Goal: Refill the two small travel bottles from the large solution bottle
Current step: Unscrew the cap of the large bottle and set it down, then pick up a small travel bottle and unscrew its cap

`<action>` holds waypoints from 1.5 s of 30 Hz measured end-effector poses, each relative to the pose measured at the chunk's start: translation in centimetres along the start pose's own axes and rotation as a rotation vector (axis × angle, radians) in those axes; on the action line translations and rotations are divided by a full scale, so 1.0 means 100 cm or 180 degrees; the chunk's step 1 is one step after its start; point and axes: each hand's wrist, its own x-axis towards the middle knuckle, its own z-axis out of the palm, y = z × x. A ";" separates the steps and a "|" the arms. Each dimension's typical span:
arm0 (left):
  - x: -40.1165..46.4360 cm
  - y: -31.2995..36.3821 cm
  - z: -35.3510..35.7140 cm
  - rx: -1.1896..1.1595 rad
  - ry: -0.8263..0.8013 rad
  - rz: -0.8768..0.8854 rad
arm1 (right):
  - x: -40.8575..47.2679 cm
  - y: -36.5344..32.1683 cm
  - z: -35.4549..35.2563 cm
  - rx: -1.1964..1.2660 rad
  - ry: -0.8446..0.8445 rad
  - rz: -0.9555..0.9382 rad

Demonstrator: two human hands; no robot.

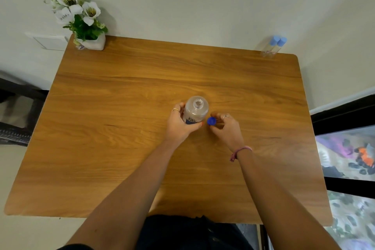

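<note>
The large clear solution bottle (195, 110) stands upright mid-table with its mouth uncovered. My left hand (179, 123) grips its left side and lower body, thumb across the blue label. Just right of the bottle, my right hand (227, 128) pinches the blue cap (211, 121) between thumb and fingers, low over the wood. Two small clear travel bottles (272, 46) with light blue caps stand side by side at the far right corner of the table, beyond both hands.
The wooden table (121, 128) fills the view, set against a pale wall. A white pot of white flowers (85, 24) stands at the far left corner. A dark-framed glass panel (345, 148) runs along the right side.
</note>
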 end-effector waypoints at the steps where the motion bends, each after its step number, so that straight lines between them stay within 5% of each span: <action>1: 0.000 0.000 0.000 0.0053 -0.0035 0.0011 | 0.000 0.000 0.002 -0.0039 -0.0027 -0.0018; 9: -0.007 -0.009 -0.026 0.0529 -0.0474 -0.0189 | 0.002 0.002 0.006 -0.0173 -0.0102 -0.0035; 19: 0.006 0.028 -0.046 -0.0213 0.0805 0.0147 | 0.012 0.003 -0.018 -0.0107 -0.0503 -0.0056; 33: 0.061 0.155 -0.019 -0.0241 0.0274 0.0953 | 0.099 0.009 -0.149 0.0056 0.1592 0.0004; 45: 0.102 0.195 0.030 -0.0090 0.0042 0.0957 | 0.183 0.038 -0.206 -0.0341 0.1499 0.0158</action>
